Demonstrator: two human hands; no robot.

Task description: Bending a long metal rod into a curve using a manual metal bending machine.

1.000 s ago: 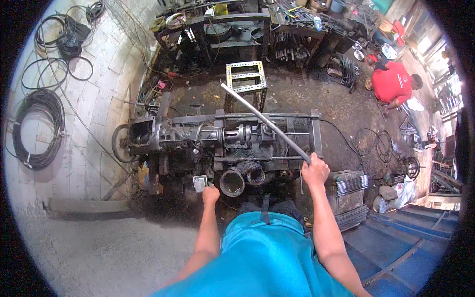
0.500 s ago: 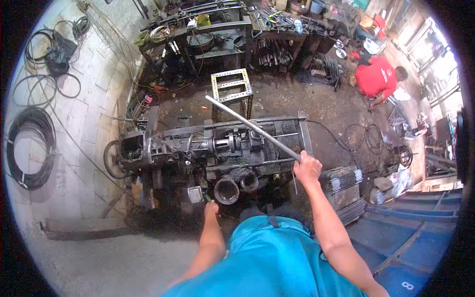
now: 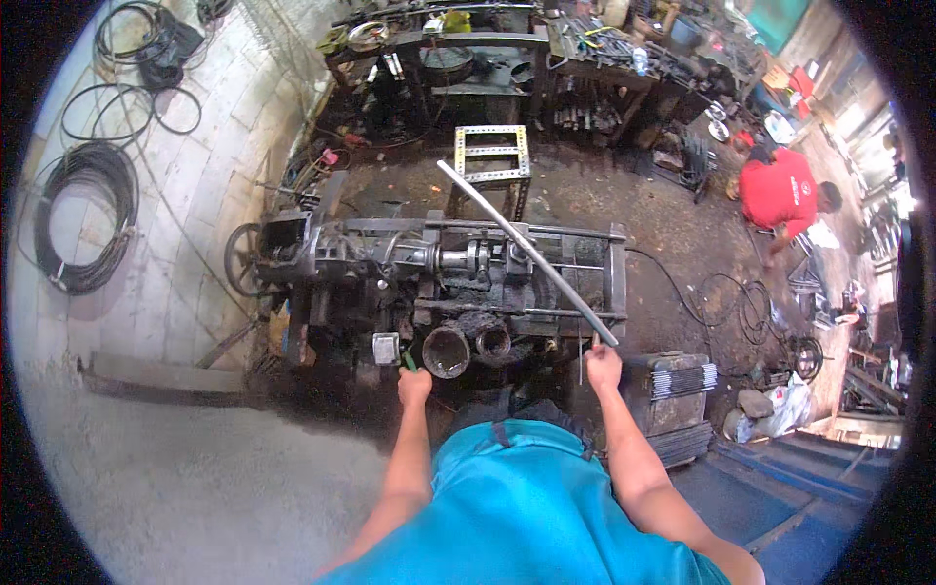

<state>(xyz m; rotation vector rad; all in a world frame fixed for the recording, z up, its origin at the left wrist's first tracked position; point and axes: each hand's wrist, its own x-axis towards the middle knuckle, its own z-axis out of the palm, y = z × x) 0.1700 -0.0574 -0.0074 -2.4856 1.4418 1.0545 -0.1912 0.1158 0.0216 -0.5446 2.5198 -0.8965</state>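
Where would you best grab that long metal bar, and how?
Probably by its near end, from the near right side: the long metal bar slants away over the machine, and that end sticks out close to the right hand.

The left hand [image 3: 414,387] hides the lower end of the green handle [image 3: 409,361]. Whether the right hand [image 3: 604,370] touches the metal rod [image 3: 546,270] is too small to tell. A co-worker's hand [image 3: 773,253] is blurred.

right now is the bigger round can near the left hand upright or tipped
Upright: the bigger round can has its open mouth facing up, its inside showing.
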